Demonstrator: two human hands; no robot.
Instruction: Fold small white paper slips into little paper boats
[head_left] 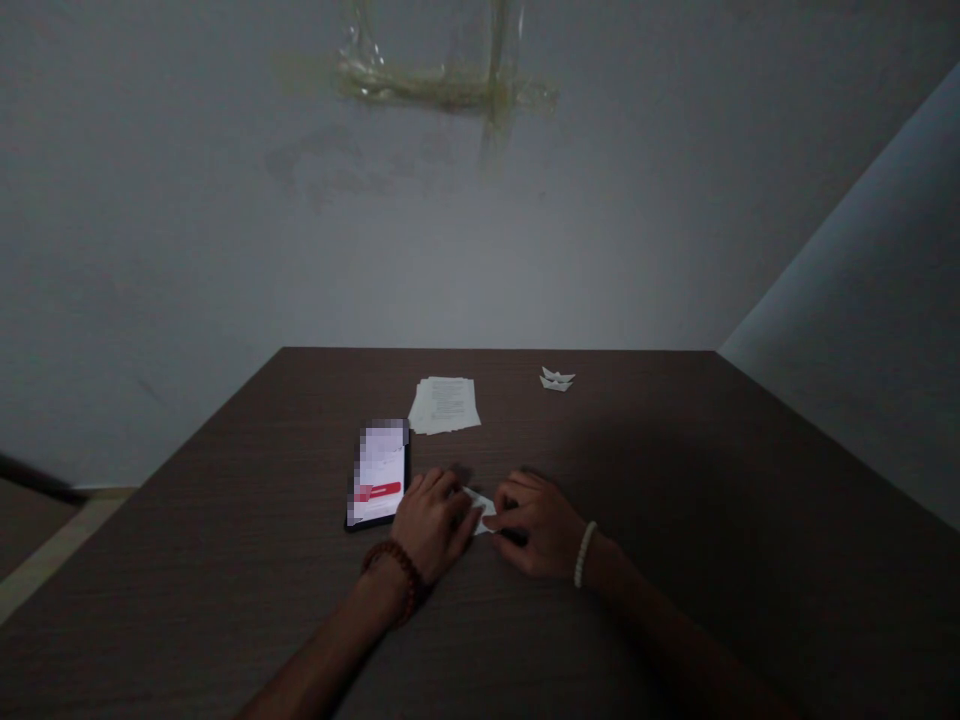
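Both my hands rest on a dark brown table (225, 560), pressed on a small folded piece of white paper (480, 505) that shows between them. My left hand (431, 525), with a brown bead bracelet at the wrist, lies with curled fingers on the paper's left side. My right hand (536, 525), wearing a white bead bracelet, pinches the paper's right edge with bent fingers. Most of the paper is hidden under the fingers.
A lit phone (379, 475) lies just left of my left hand. A stack of printed paper sheets (445, 404) sits farther back. Two small folded paper boats (557, 379) stand at the back right. Grey walls with old tape (450, 85) close in behind the table.
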